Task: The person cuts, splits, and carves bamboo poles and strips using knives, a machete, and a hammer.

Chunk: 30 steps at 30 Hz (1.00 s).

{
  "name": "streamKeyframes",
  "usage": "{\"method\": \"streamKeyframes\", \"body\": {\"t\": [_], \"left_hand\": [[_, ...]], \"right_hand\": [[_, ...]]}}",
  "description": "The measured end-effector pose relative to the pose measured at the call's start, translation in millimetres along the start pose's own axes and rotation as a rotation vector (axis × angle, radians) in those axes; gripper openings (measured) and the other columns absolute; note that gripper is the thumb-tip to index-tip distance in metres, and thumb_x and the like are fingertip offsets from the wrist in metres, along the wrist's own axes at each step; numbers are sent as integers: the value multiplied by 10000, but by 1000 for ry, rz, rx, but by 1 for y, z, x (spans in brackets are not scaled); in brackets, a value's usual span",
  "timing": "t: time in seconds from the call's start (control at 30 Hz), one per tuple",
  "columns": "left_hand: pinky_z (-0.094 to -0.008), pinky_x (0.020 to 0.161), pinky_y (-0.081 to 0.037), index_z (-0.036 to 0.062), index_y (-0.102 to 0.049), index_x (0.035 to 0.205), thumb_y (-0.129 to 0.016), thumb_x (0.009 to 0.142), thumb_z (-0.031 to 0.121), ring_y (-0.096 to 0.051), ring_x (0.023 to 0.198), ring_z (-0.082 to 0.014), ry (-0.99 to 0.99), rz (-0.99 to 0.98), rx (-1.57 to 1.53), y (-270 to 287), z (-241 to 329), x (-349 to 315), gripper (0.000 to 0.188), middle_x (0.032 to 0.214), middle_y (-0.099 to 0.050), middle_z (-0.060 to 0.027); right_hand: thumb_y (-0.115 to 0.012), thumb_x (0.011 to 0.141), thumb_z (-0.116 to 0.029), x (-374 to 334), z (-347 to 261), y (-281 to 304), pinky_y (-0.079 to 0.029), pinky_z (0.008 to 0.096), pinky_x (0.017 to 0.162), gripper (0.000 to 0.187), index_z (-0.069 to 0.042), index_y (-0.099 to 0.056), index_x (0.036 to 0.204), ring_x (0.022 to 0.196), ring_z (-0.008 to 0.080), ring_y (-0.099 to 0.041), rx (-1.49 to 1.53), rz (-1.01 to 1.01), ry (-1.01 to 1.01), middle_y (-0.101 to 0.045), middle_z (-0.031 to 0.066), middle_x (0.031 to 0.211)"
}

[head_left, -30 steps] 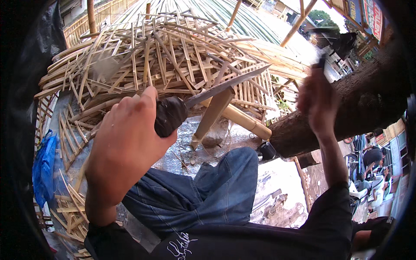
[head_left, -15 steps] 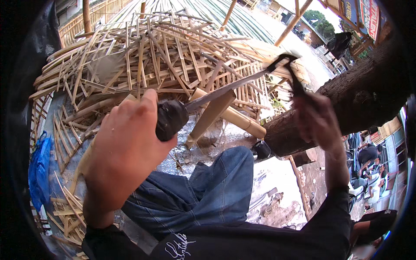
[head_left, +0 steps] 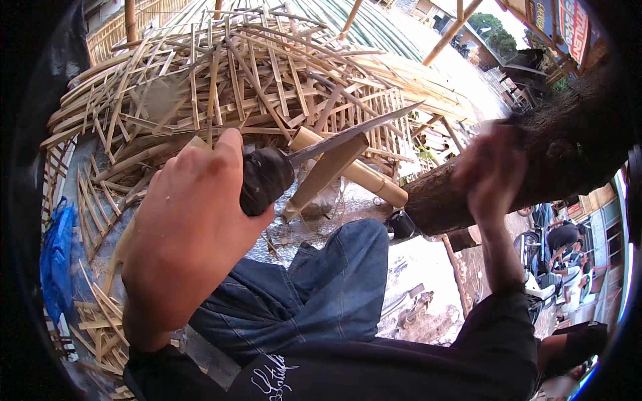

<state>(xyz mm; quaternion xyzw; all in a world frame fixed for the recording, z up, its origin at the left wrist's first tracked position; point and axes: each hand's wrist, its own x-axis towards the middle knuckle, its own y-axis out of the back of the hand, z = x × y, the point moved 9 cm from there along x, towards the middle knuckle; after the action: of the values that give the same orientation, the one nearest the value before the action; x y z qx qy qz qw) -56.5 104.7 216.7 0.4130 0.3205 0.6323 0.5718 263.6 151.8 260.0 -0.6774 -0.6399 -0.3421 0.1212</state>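
Note:
My left hand (head_left: 190,234) is wrapped around the black handle (head_left: 264,179) of a long knife. Its grey blade (head_left: 348,130) points right and lies across the top end of a split bamboo piece (head_left: 324,177), which stands slanted above my knee. My right hand (head_left: 491,174) is motion-blurred to the right of the blade tip, in front of a thick log (head_left: 548,160). Its fingers are curled around a short dark object that is too blurred to name.
A big heap of split bamboo slats (head_left: 234,80) fills the ground behind. A round bamboo tube (head_left: 378,187) lies by the log. A blue bag (head_left: 57,257) sits at the left. My jeans-clad leg (head_left: 328,294) is below. Parked motorbikes (head_left: 562,247) are at the right.
My right hand swung down from a raised position to the blade tip with the dark object and is now blurred beside it. My left hand kept hold of the knife on the bamboo.

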Motion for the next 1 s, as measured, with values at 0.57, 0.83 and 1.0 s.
{"method": "streamKeyframes", "body": {"t": [0.57,0.83,1.0], "left_hand": [[-460,778,-482,28,-527,965,-764,702,166,-625,861,-384,-47,-27,51,-5,6,-2,380,845,-629,-191],[-468,819,-458,21,-523,1022,-761,710,183,-599,910,-381,-22,-90,84,-11,1,3,425,885,-608,-195],[-463,842,-447,20,-531,1047,-749,724,191,-582,918,-383,-115,17,107,-11,13,7,425,881,-597,-190]], "right_hand": [[-498,999,-293,5,-49,-10,-292,216,316,260,-53,-548,909,384,51,-401,-70,-159,-192,-438,-31,549],[-574,959,-251,-20,-13,-31,-402,254,475,250,-17,-565,1047,558,84,-506,-279,-482,-360,-510,9,643],[-476,1006,-296,-12,-9,-29,-324,245,413,299,-27,-578,924,457,46,-419,69,-411,-165,-468,-18,577]]}}
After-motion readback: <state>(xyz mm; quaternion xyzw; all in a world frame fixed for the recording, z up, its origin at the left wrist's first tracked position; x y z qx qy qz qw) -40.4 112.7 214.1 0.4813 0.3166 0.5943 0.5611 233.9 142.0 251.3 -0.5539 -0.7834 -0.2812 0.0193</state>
